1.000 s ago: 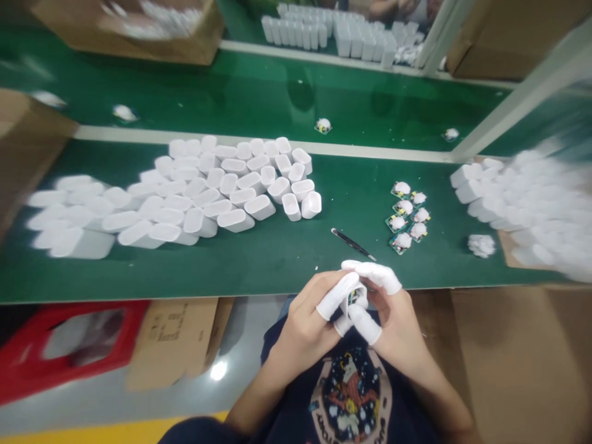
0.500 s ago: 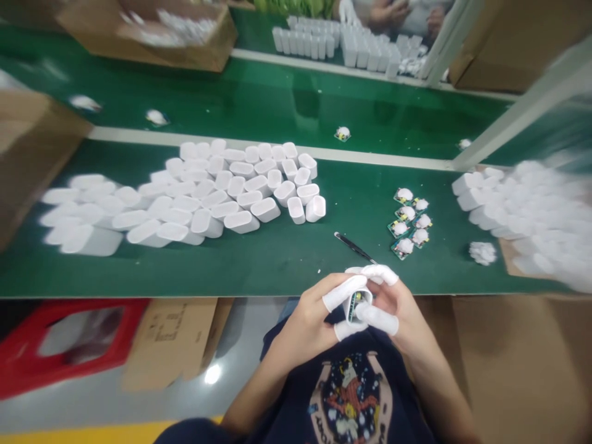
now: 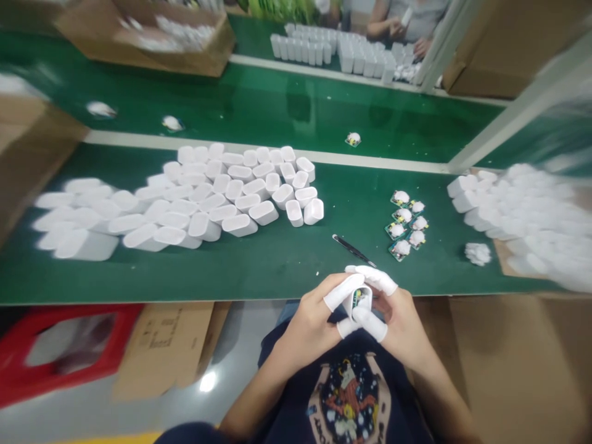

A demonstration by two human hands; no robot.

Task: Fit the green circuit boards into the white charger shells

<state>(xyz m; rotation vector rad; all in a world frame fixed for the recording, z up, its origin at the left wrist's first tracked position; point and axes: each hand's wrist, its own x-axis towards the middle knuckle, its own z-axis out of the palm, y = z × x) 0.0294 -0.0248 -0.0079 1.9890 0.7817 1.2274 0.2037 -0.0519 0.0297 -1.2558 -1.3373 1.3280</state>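
Between my two hands sits a white plastic housing [image 3: 367, 298], its open end tilted toward me. A green circuit board [image 3: 356, 298] with a yellow part and something white shows inside it. My left hand [image 3: 319, 314] wraps the housing from the left, white finger cots on thumb and finger. On the other side my right hand [image 3: 393, 308], also in finger cots, grips it with the thumb at the near rim and fingers along the far side. Just beyond my fingers, black tweezers [image 3: 354, 250] lie on the green bench [image 3: 277, 265].
Many white housings [image 3: 240, 225] stand at left. Several circuit boards [image 3: 401, 248] with white tops are grouped at right, beside a white clump [image 3: 478, 253] and a heap of white parts [image 3: 522, 209]. Single boards lie on the green strip behind [image 3: 305, 111]. Across it, another person's hand [image 3: 395, 28] holds something white.
My right thumb has moved from inside the housing's opening down to its near rim. The boards on the strip behind have shifted right. The other person's hands have moved.
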